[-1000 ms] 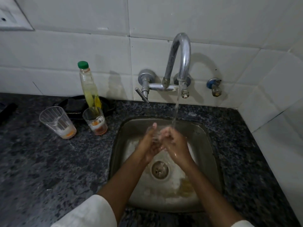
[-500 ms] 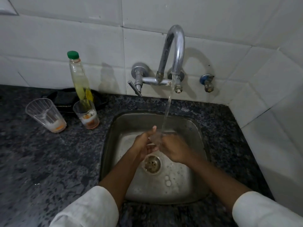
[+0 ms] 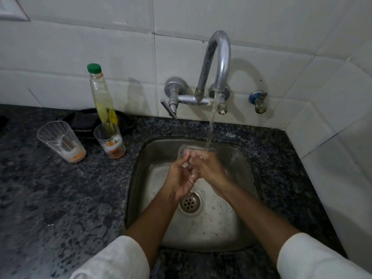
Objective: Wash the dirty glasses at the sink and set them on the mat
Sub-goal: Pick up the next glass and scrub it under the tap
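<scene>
Over the steel sink [image 3: 244, 158] I hold a clear glass [image 3: 188, 148] under the running water. My left hand [image 3: 179, 178] grips its lower part, and my right hand [image 3: 209, 170] wraps round its side with fingers at the rim. Most of the glass is hidden by my fingers. Water falls from the chrome tap [image 3: 218, 63] into the glass's mouth. Two dirty glasses stand on the counter left of the sink: a larger one [image 3: 61, 141] and a smaller one [image 3: 110, 140], both with orange and white residue at the bottom.
A soap bottle [image 3: 101, 95] with a green cap stands by the tiled wall behind the small glass. A dark tray or mat [image 3: 82, 121] lies behind the glasses. The counter [image 3: 60, 198] is dark speckled granite. A small blue valve [image 3: 258, 101] sticks out of the wall on the right.
My hands stay together on the glass under the stream, its mouth now tilted up towards the water. The camera view has shifted slightly; the counter glasses have not moved.
</scene>
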Motion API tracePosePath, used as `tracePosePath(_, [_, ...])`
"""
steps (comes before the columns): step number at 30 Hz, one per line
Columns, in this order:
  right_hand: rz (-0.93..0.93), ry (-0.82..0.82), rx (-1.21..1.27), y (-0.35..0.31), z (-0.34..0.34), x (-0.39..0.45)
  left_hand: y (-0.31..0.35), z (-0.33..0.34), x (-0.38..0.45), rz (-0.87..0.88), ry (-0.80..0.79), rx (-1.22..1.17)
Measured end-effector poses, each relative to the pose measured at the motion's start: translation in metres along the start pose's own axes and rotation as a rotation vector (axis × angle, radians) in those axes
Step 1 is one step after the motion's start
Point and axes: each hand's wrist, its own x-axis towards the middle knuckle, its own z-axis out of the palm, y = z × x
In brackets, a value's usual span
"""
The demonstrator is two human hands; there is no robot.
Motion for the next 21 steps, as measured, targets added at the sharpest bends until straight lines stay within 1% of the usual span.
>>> tracePosePath(1, [-0.133,-0.035,-0.168,0.004,-0.001,-0.001,0.003,0.0,0.003,0.003,0.014,0.018])
tracePosePath(2, [-0.274,-0.1,-0.449,0.005,-0.005,-0.004,0.009,0.0,0.005,-0.022,0.045,0.1])
tracePosePath(3, [-0.378,-0.179,-0.746,0.008,-0.009,-0.006,0.014,-0.001,0.008,-0.064,0.093,0.21])
tracePosePath(4, [-0.428,-0.241,-0.901,0.012,-0.015,-0.007,0.017,-0.003,0.008,-0.11,0.133,0.311])
tracePosePath(5, [-0.423,-0.252,-0.878,0.013,-0.018,-0.008,0.017,-0.004,0.006,-0.143,0.146,0.357])
tracePosePath(6, [-0.355,-0.237,-0.772,0.012,-0.015,-0.008,0.014,-0.004,0.004,-0.141,0.123,0.347])
tracePosePath(7, [-0.254,-0.178,-0.582,0.011,-0.011,-0.006,0.011,-0.002,0.0,-0.112,0.071,0.267])
tracePosePath(9, [-0.023,-0.002,-0.035,0.005,0.0,-0.002,-0.001,0.002,-0.003,-0.052,0.008,0.044])
tracePosePath(10, [-0.006,0.023,0.054,0.001,0.002,-0.003,-0.002,0.002,-0.003,-0.024,0.017,-0.004])
tracePosePath(11, [-0.102,-0.007,-0.075,0.001,-0.001,-0.005,0.0,0.0,0.001,-0.013,0.041,0.017])
tracePosePath(12, [-0.22,-0.095,-0.352,0.002,-0.006,-0.008,0.004,-0.002,0.004,-0.009,0.072,0.094])
tracePosePath(13, [-0.315,-0.193,-0.684,0.006,-0.01,-0.01,0.01,-0.003,0.005,-0.026,0.098,0.187])
tracePosePath(14, [-0.376,-0.258,-0.894,0.009,-0.017,-0.012,0.014,-0.006,0.007,-0.055,0.106,0.294])
tracePosePath(15, [-0.375,-0.277,-0.92,0.011,-0.022,-0.012,0.015,-0.008,0.009,-0.073,0.102,0.358])
tracePosePath(16, [-0.327,-0.255,-0.809,0.011,-0.019,-0.011,0.013,-0.01,0.008,-0.068,0.09,0.361])
tracePosePath(17, [-0.24,-0.192,-0.552,0.009,-0.015,-0.011,0.01,-0.008,0.004,-0.031,0.066,0.294])
tracePosePath(18, [-0.129,-0.112,-0.222,0.007,-0.009,-0.009,0.007,-0.004,0.0,0.005,0.031,0.197])
tracePosePath(19, [-0.043,-0.051,0.057,0.001,-0.004,-0.008,0.004,-0.001,-0.002,0.024,0.002,0.114])
tracePosePath(20, [-0.04,-0.022,0.17,-0.003,-0.002,-0.009,0.002,-0.001,-0.001,0.04,-0.009,0.073])
tracePosePath(21, [-0.118,-0.019,0.067,0.0,-0.003,-0.009,0.004,0.0,-0.001,0.049,-0.005,0.106])
